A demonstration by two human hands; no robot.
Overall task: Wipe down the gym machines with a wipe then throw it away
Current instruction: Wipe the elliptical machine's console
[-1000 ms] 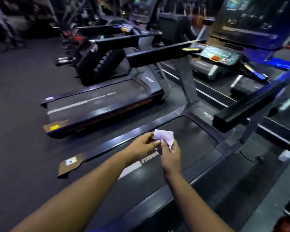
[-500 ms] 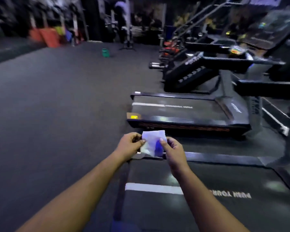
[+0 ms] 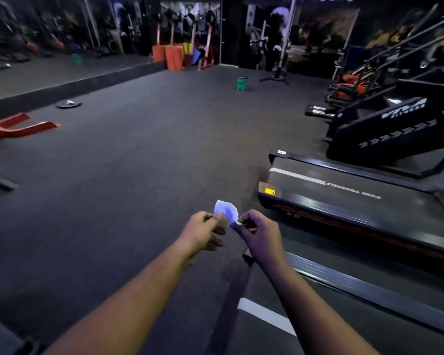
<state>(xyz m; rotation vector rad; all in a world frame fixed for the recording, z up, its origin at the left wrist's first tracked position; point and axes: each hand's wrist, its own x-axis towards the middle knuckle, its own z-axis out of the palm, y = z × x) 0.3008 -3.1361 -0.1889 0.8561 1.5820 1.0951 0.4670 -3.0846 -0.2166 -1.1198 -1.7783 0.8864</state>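
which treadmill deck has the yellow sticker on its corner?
The farther treadmill, past the hands, beside the black stair machine: yellow sticker on its rear corner. The near treadmill under the right hand shows none.

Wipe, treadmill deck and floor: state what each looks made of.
Wipe: thin, soft paper or nonwoven sheet, crumpled, pinched by left hand and right hand. Treadmill deck: matte rubber-like belt; its glossy side rails look like plastic or painted metal. Floor: dark, matte, probably rubber matting.

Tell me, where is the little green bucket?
In the head view, the green bucket stands on the dark floor far ahead, right of the orange pads by the back wall.
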